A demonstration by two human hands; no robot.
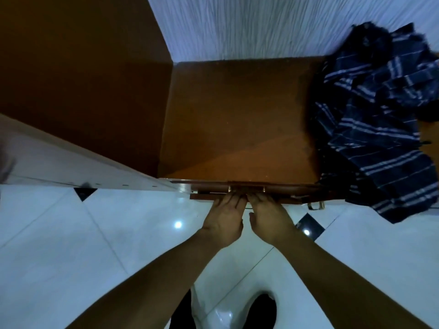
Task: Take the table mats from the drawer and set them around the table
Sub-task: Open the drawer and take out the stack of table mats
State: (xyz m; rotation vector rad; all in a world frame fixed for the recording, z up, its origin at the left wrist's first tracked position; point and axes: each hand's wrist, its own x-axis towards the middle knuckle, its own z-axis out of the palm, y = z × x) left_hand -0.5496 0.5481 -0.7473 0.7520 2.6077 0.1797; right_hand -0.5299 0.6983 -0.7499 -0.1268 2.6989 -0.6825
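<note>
I look straight down on a brown wooden cabinet (pixel 237 119). Just under its front edge, the drawer front (pixel 204 197) sticks out a little as a thin dark strip. My left hand (pixel 225 222) and my right hand (pixel 268 219) are side by side at the middle of that strip. Their fingers curl onto the brass-ended drawer handle (pixel 247 189), and the fingertips are hidden. No table mats are in view, and the inside of the drawer is hidden.
A dark blue striped cloth (pixel 380 129) is heaped on the cabinet's right side and hangs over its front. A tall brown panel (pixel 83 79) and a white door edge (pixel 71 162) stand to the left. A second brass handle (pixel 316 206) shows lower right. The floor is glossy white tile (pixel 71 245).
</note>
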